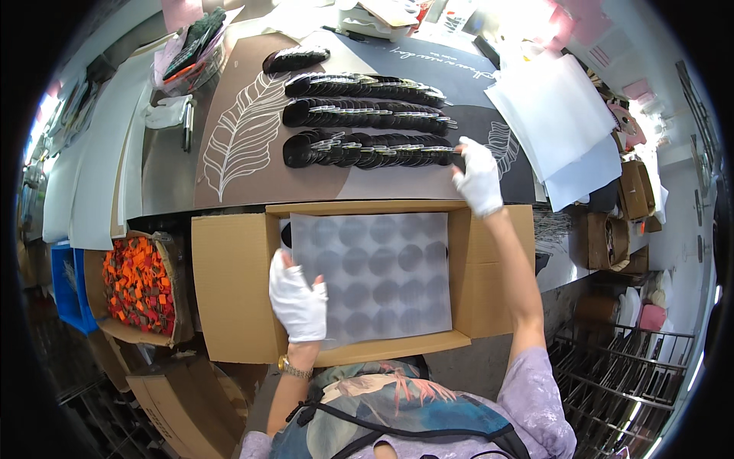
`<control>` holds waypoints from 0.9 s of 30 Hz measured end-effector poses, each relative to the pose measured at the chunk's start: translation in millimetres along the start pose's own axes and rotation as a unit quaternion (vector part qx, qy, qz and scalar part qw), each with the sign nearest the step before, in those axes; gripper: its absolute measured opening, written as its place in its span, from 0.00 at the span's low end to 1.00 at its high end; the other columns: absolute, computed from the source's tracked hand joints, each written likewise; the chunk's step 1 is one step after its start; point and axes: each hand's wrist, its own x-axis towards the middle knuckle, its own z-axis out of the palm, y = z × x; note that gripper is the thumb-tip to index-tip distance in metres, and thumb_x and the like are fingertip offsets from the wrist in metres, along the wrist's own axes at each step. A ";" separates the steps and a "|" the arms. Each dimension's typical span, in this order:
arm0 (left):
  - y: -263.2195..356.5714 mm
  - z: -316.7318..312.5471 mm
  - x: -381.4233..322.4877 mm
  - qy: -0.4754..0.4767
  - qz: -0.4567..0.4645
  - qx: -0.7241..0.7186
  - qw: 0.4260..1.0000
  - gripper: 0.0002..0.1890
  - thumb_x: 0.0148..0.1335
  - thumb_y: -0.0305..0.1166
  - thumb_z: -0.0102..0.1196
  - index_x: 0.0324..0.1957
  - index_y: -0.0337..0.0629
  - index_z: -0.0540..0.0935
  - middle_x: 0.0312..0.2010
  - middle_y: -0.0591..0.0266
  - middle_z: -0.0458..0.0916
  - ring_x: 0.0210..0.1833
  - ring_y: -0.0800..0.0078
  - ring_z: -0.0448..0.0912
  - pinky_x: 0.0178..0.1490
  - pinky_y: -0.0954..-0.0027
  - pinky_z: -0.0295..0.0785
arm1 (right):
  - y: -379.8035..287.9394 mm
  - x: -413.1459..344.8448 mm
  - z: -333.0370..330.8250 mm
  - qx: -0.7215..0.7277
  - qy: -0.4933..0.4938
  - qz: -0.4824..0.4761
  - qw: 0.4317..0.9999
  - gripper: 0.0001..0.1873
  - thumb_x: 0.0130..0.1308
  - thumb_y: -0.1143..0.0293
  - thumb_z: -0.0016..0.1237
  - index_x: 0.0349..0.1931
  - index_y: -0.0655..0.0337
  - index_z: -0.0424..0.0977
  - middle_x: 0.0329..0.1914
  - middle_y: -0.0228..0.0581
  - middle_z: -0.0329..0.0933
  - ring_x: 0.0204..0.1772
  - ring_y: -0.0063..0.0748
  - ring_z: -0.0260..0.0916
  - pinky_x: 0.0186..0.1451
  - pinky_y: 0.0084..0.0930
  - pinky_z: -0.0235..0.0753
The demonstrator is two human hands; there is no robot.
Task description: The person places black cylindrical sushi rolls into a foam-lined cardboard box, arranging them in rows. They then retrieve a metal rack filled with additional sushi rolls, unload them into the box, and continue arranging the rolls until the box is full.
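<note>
My left hand [298,298], in a white glove with bare fingertips, rests at the left edge of a translucent sheet [395,275] inside an open cardboard box [229,287]. Round dark shapes show through the sheet in rows. My right hand [479,175], gloved alike, is at the right end of the nearest row of overlapping black discs [367,150] with clear strips on them; whether it grips a disc I cannot tell. Further rows of black discs [367,115] lie behind on a leaf-printed mat [246,160], with a short pile [298,58] at the back left.
A carton of orange and red plastic pieces [140,287] stands left of the box, beside a blue bin [71,287]. White sheets [556,126] lie at the mat's right. A basket [192,69], a white glove [166,112] and pens [188,126] are at back left.
</note>
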 end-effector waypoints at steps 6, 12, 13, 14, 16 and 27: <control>20.6 30.4 129.2 -0.026 0.090 -0.036 0.995 0.37 0.50 0.35 0.66 0.63 0.30 0.72 0.73 0.41 0.57 0.74 0.42 0.56 0.74 0.48 0.54 | 44.8 34.4 23.2 -0.041 -0.160 -0.048 0.985 0.10 0.51 0.80 0.52 0.35 0.60 0.74 0.36 0.45 0.78 0.43 0.48 0.76 0.51 0.40 0.76; 9.8 90.7 180.7 -0.074 0.002 0.035 0.997 0.52 0.36 0.53 0.75 0.58 0.21 0.71 0.63 0.36 0.66 0.66 0.42 0.64 0.69 0.47 0.58 | -74.5 70.6 56.1 0.142 -0.001 -0.086 0.986 0.30 0.58 0.60 0.60 0.58 0.67 0.70 0.42 0.48 0.76 0.39 0.47 0.79 0.46 0.33 0.80; 17.4 94.2 178.1 -0.047 0.052 0.033 0.997 0.50 0.34 0.49 0.77 0.57 0.24 0.72 0.57 0.39 0.70 0.60 0.44 0.69 0.63 0.49 0.64 | -96.5 75.3 69.6 0.161 0.008 -0.110 0.981 0.32 0.59 0.56 0.60 0.59 0.67 0.70 0.45 0.49 0.76 0.39 0.47 0.79 0.45 0.34 0.81; 18.4 92.2 179.4 -0.059 0.057 -0.058 0.995 0.49 0.34 0.48 0.77 0.58 0.27 0.73 0.56 0.40 0.72 0.59 0.44 0.70 0.62 0.50 0.65 | -112.5 80.3 80.6 0.176 -0.004 -0.081 0.981 0.29 0.59 0.56 0.59 0.56 0.66 0.73 0.42 0.47 0.77 0.37 0.46 0.80 0.42 0.35 0.81; 20.6 84.5 181.3 -0.156 0.040 -0.139 0.977 0.44 0.36 0.44 0.77 0.58 0.35 0.74 0.53 0.42 0.75 0.55 0.45 0.72 0.61 0.53 0.68 | -132.0 85.2 92.7 0.152 -0.034 -0.077 0.985 0.21 0.61 0.56 0.57 0.48 0.61 0.76 0.36 0.42 0.78 0.33 0.43 0.80 0.35 0.35 0.81; 41.7 84.4 70.1 -0.011 0.190 -0.291 0.938 0.23 0.53 0.25 0.63 0.54 0.37 0.80 0.51 0.50 0.81 0.60 0.50 0.76 0.64 0.53 0.68 | -52.4 -5.7 29.3 0.405 -0.014 0.406 0.819 0.16 0.71 0.56 0.49 0.32 0.60 0.73 0.25 0.32 0.74 0.23 0.18 0.68 0.23 0.21 0.67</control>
